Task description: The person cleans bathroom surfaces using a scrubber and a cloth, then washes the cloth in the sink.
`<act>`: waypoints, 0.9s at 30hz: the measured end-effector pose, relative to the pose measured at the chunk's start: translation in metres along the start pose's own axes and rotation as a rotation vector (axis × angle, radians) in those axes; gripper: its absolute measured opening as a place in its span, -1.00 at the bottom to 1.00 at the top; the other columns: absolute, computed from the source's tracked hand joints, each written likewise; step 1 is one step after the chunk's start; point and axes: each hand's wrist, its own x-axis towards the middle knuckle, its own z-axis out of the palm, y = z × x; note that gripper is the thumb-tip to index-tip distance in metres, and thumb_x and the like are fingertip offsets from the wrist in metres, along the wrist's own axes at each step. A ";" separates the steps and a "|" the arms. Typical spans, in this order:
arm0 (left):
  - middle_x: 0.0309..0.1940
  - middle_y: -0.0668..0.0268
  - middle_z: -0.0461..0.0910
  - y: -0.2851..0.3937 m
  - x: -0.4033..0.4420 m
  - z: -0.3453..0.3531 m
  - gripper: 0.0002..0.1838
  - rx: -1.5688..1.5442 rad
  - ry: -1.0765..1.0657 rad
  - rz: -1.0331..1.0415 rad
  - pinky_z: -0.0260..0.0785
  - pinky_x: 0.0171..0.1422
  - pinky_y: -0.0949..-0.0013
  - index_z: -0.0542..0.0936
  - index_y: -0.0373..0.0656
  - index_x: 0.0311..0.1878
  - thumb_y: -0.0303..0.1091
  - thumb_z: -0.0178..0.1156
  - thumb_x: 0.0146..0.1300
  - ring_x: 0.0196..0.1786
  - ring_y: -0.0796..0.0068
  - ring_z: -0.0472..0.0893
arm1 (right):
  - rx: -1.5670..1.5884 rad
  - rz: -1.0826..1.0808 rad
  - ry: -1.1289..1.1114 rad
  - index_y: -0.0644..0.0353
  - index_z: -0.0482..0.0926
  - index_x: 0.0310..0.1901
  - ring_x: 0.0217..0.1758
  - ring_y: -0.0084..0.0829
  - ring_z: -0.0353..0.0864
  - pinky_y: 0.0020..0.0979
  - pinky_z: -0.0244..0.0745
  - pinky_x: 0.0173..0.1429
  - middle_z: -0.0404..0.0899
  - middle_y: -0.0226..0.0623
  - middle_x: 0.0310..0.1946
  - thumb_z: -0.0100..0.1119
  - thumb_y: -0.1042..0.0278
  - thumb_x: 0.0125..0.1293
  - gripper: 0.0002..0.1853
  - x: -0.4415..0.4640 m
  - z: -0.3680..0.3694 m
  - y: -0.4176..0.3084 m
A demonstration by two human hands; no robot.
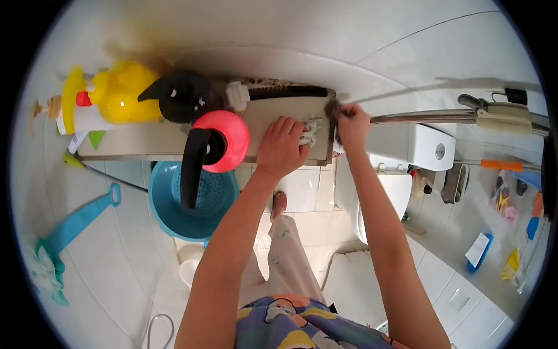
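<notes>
My left hand [282,145] rests on the beige shelf [279,107], its fingers and thumb closed around a crumpled white cloth or tissue [312,131]. At the shelf's right end, my right hand [353,125] is closed in a pinch on a dark grey, fuzzy scrubber [332,110], which looks like steel wool and touches the end edge. Behind my left hand, a black comb [288,92] lies along the wall beside a small white object [237,96]. Left of that hand stands a pink bottle [235,139] with a black handle.
A black bottle [186,96] and a yellow bottle [125,93] crowd the shelf's left part. Below hangs or stands a blue basin [195,224]. A metal rail [424,117] runs rightward from the shelf. The toilet [392,192] is under my right forearm.
</notes>
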 end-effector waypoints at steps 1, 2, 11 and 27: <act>-0.29 0.19 0.41 -0.002 0.003 0.000 -0.72 -0.008 -0.006 0.003 0.31 0.03 0.18 0.45 -0.15 -0.26 -0.35 0.12 -0.13 -0.10 0.15 0.40 | 0.051 -0.003 -0.046 0.16 0.61 -0.40 -0.37 -0.25 0.59 -0.30 0.44 -0.19 0.62 -0.23 -0.48 0.36 0.37 -0.15 -0.79 -0.016 -0.004 0.012; -0.28 0.19 0.41 -0.002 0.004 0.001 -0.72 -0.018 -0.002 0.002 0.31 0.03 0.18 0.45 -0.16 -0.26 -0.35 0.12 -0.13 -0.10 0.15 0.40 | 0.055 0.014 -0.045 0.16 0.61 -0.40 -0.37 -0.26 0.59 -0.31 0.44 -0.19 0.62 -0.24 -0.48 0.36 0.39 -0.15 -0.79 -0.024 -0.009 0.011; -0.31 0.24 0.40 -0.001 0.004 0.000 -0.76 0.009 0.035 0.032 0.31 -0.01 0.24 0.45 -0.15 -0.31 -0.36 0.14 -0.13 -0.11 0.24 0.40 | 0.042 -0.038 -0.011 0.15 0.60 -0.39 -0.31 -0.22 0.59 -0.30 0.44 -0.16 0.61 -0.22 -0.41 0.27 0.50 -0.13 -0.82 -0.019 -0.005 0.007; -0.28 0.20 0.41 -0.002 0.002 0.001 -0.71 -0.025 -0.025 0.001 0.29 0.00 0.19 0.46 -0.18 -0.26 -0.34 0.14 -0.13 -0.12 0.16 0.39 | 0.086 0.005 0.069 0.14 0.63 -0.37 -0.40 -0.24 0.60 -0.33 0.45 -0.23 0.61 -0.23 -0.50 0.37 0.34 -0.14 -0.77 0.004 0.008 0.004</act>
